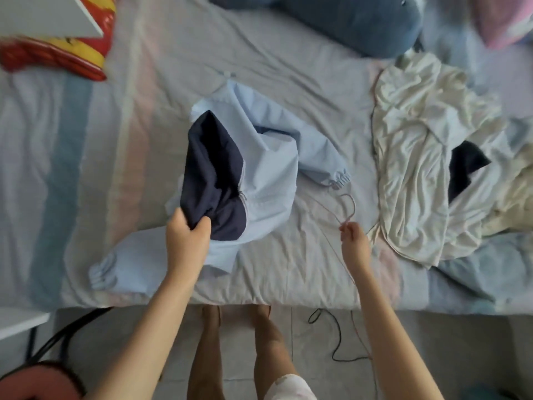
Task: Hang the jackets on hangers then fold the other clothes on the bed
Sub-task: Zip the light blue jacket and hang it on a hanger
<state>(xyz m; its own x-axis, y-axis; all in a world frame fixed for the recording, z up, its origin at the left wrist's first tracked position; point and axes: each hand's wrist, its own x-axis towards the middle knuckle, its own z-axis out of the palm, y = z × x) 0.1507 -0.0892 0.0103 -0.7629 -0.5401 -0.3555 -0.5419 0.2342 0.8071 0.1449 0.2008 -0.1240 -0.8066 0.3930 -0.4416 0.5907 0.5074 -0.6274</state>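
Observation:
A light blue jacket [268, 168] with a dark navy lining lies bunched in the middle of the bed [288, 82]. My left hand [187, 235] grips the navy lining at the jacket's near edge and lifts it. A thin pink wire hanger [347, 207] sits just right of the jacket, hook pointing away from me. My right hand [353, 241] pinches it just below the hook. A heap of cream and white clothes [418, 157] with a dark piece in it lies on the right side of the bed.
A blue-grey pillow [360, 21] lies at the head of the bed, a red and yellow item [57, 56] at far left. A black cable [331, 336] trails on the tiled floor by my feet. A white table corner [20, 321] stands at lower left.

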